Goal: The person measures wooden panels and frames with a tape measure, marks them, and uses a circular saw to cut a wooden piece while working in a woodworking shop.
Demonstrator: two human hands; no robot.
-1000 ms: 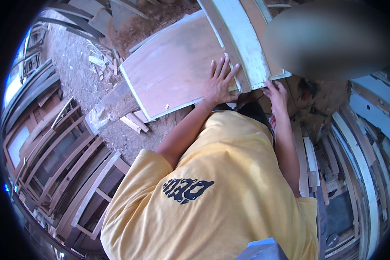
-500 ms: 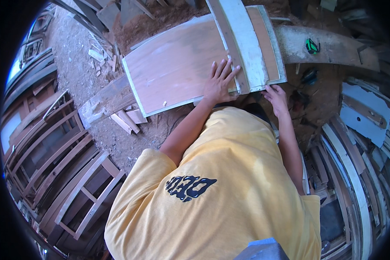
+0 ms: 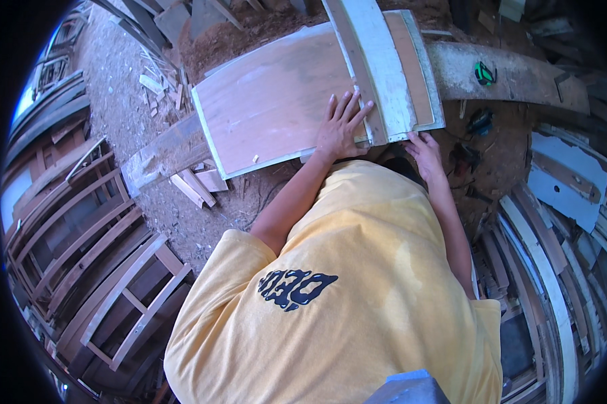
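A flat wooden panel [image 3: 270, 101] with white edges lies across a plank support in front of me. On its right part rests a long white-painted board [image 3: 384, 74], with a narrow brown wooden strip [image 3: 362, 71] along its left side. My left hand [image 3: 340, 129] lies flat on the panel with fingers spread, the fingertips against the strip near its close end. My right hand [image 3: 426, 156] is at the near end of the white-painted board, its fingers bent and pressed to the edge. Its palm side is hidden.
A green tape measure [image 3: 484, 73] sits on the curved plank [image 3: 519, 77] at right. Dark power tools [image 3: 480, 121] lie on the dusty ground below it. Wood offcuts [image 3: 194, 188] are at left. Curved wooden frames [image 3: 138, 303] and stacked boards [image 3: 542, 256] flank me.
My right hand has shifted slightly left along the near edge, its fingers closer to the board's end. My left hand stays in place.
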